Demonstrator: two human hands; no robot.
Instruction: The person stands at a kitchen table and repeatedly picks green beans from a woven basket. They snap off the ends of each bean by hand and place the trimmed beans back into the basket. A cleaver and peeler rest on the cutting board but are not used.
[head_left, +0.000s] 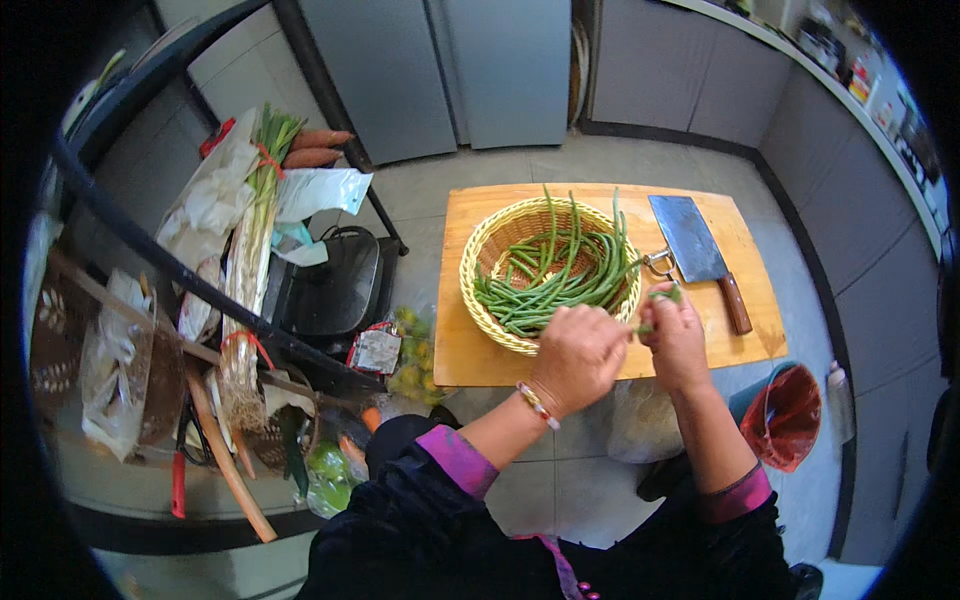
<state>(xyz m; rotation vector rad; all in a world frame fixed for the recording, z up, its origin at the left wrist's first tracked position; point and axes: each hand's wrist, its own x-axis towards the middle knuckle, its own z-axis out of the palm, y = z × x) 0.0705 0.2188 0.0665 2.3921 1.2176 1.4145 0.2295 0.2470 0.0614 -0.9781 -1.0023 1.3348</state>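
Note:
A round woven basket (480, 322) holds green long beans (581, 289), some whole and some in short pieces. Several bean ends stand up past its far rim. In front of the basket's right side, my right hand (677, 337) is closed around a green bean piece (666, 294). My left hand (581, 358) has its fingers curled, with the tips meeting a bean end between the two hands; the rest of its grip is hidden. Beyond my right hand lies a metal peeler (660, 260), beside a cleaver (694, 238) with a wooden handle.
Everything sits on a low wooden table (465, 367). A bucket with a red liner (784, 420) stands to the right, near a plastic bottle (840, 401). On the left, a black-framed rack (202, 289) carries leeks (251, 262) and sweet potatoes (315, 148). Grey cabinets (652, 67) bound the floor.

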